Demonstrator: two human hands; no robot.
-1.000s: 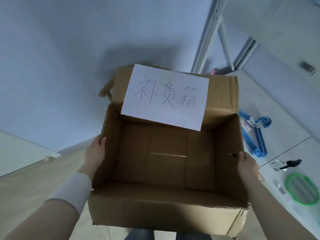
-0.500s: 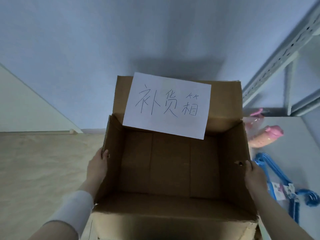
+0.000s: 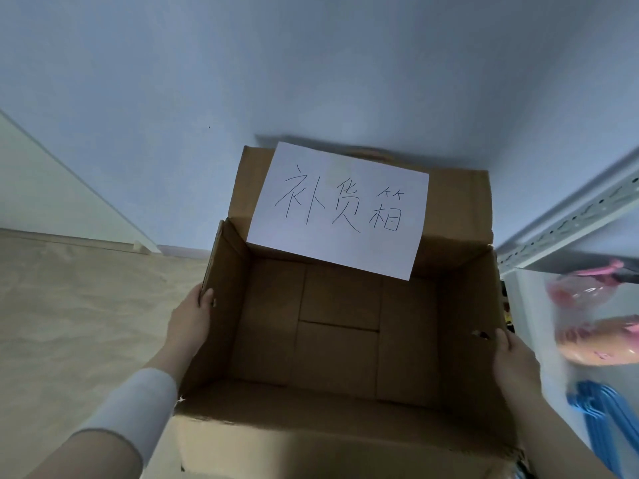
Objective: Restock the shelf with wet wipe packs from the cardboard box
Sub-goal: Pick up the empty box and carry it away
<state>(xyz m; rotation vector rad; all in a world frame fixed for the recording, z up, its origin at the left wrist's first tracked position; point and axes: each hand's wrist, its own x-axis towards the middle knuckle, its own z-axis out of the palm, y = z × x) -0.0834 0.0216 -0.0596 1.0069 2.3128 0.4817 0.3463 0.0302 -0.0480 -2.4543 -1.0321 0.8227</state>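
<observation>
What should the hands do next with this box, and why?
Probably lower the cardboard box to the floor. The left hand and right hand each hold a side wall, and inside only bare cardboard shows, so nothing seems left to put on the shelf.

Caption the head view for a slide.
Left hand and right hand hold an empty cardboard box, paper label attached, beside a shelf.

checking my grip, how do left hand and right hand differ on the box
The left hand holds the cardboard box farther along its side wall; the right hand holds nearer the person. Behind the left hand is a white sleeve; behind the right hand, a bare forearm. Both have thumbs at the rim.
</observation>
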